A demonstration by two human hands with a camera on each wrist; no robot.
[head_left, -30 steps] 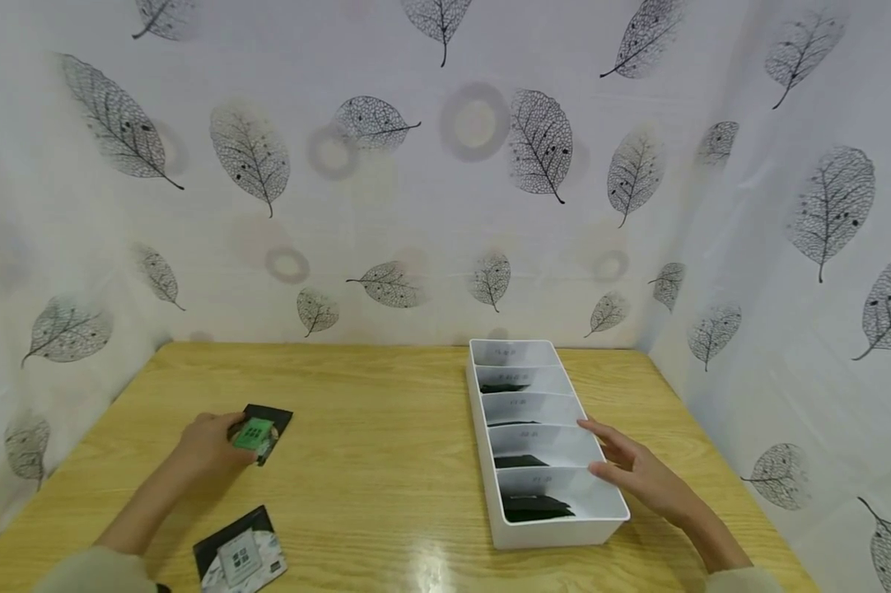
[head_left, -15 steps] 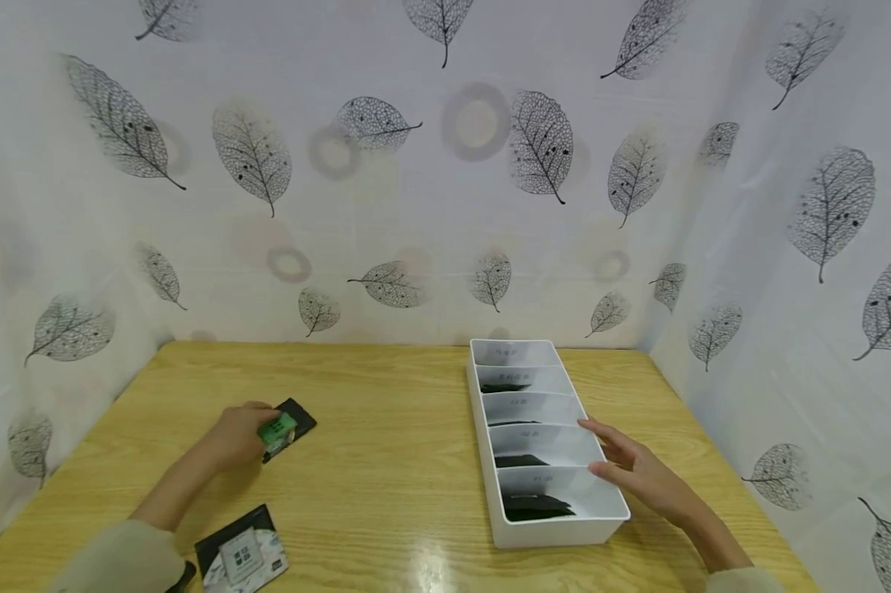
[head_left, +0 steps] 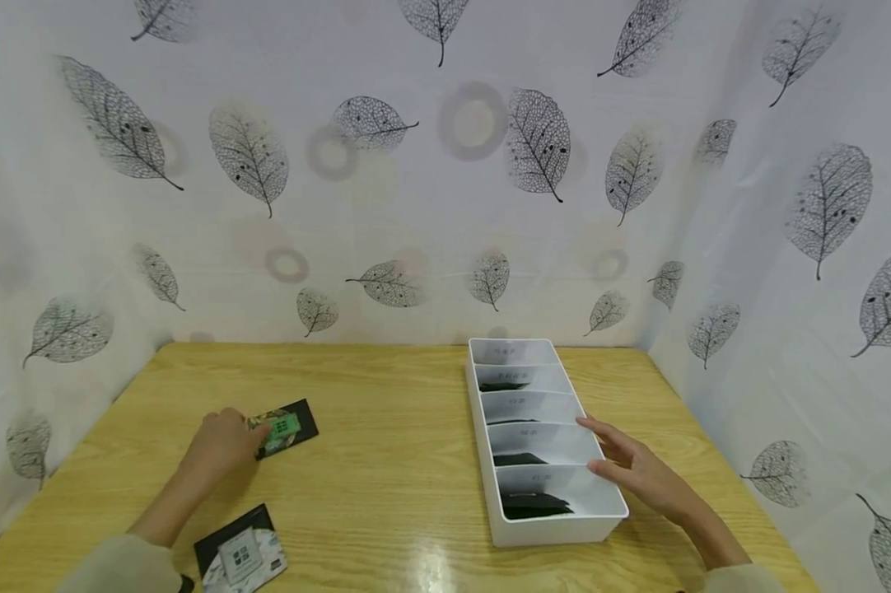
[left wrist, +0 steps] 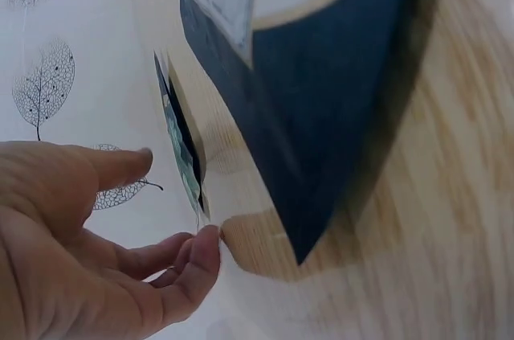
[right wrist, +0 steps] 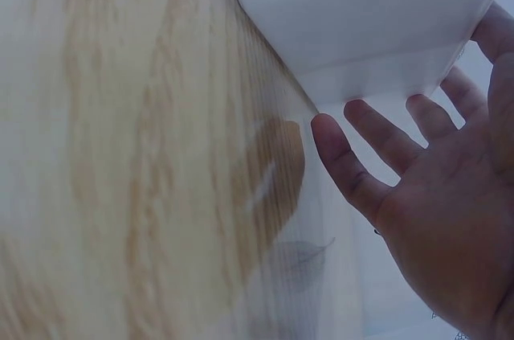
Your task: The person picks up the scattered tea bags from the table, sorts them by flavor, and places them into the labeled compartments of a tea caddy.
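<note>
My left hand (head_left: 223, 441) is at the near-left edge of a flat black packet with a green label (head_left: 285, 427), on the left of the table in the head view. In the left wrist view the thumb stands apart from that packet (left wrist: 178, 135), while bent fingertips are right at its lower end. A second black packet with a white label (head_left: 240, 557) lies nearer, towards the front edge. On the right, my right hand (head_left: 641, 478) rests at the side of a white divided box (head_left: 549, 531), thumb and index finger at its rim, fingers spread and nearly straight in the right wrist view.
The box has several compartments in a row, marked with small writing; dark packets (head_left: 536, 504) lie in most of them. A light wooden table (head_left: 386, 461) carries everything. White leaf-print curtains (head_left: 416, 206) enclose it at the back and sides.
My left hand moved right with the green-labelled packet, then drew back a little to the left. The packet has turned and lies further right than before. My right hand and the box stayed put.
</note>
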